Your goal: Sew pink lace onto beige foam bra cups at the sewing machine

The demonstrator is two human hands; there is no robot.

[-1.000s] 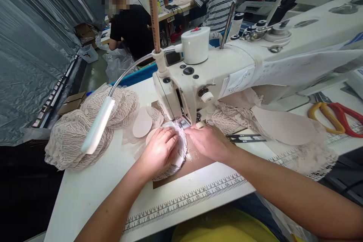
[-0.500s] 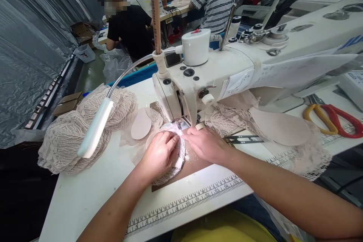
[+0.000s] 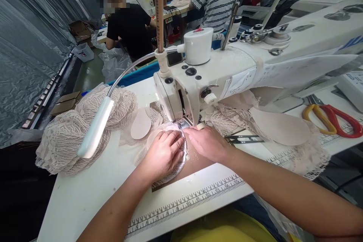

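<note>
A rounded lace piece [image 3: 173,176] lies under the needle area of the white sewing machine [image 3: 176,94]. My left hand [image 3: 166,155] rests on this piece, its fingers bent and close together, pressing the lace; the fingertips lie at its right edge. Just right of the needle, my right hand [image 3: 205,141] has its index finger pointing at the edge of the piece. Its other fingers are curled, and whether they hold any fabric is hidden. A lit lamp [image 3: 96,128] on a bendy neck hangs over the table left of my left hand.
Stacked lace pieces [image 3: 70,140] lie at the left. Right of the machine's needle end are black snips [image 3: 246,139], a beige pad [image 3: 280,126] on lace and red-and-yellow scissors [image 3: 344,121]. A ruler strip [image 3: 184,206] runs along the front edge. Two people sit behind.
My left hand's fingers have flattened and drawn together over the lace piece. My right hand's fingers have parted slightly from the lace edge, with the index finger straighter.
</note>
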